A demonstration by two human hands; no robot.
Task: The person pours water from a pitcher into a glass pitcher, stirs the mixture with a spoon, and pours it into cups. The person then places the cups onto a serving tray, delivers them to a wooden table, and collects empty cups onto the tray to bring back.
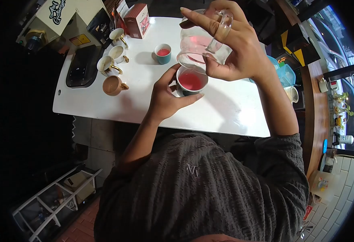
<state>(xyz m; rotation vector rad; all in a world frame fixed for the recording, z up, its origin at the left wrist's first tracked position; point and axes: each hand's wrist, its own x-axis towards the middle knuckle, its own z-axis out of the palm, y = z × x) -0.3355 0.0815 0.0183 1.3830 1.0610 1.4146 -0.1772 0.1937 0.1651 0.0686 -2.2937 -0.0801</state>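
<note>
And here you are, your right hand (pixel 241 50) up over the middle of the white table (pixel 233 103), curled about the handle (pixel 224 31) of the clear glass jug (pixel 197 42), thumb down by its lip, one finger stretched out to the left. The jug is well tipped, its mouth right above the cup (pixel 190 92) in your left hand (pixel 167 97). That left grip is a neat one: thumb along the near side, fingers round the left and far side, the cup pinched between them. Pink drink (pixel 191 82) is in the cup, and more of it lies in the jug. Through clear glass and glare, it's hard to say whether a stream is actually falling or whether lip and rim touch.

So, steady wrist! The angle is steep, so a small turn should be plenty; ease it, don't throw it. Best keep the lip over the middle of the cup, not its far edge, and watch the level climb, leaving a margin below the rim. Hold that left hand firm but don't squeeze. A clean lift of the lip at the finish ought to save drips. Over to the far left, the teal cup (pixel 163 59) stands with pink in it too, a handy mark for matching levels.
</note>
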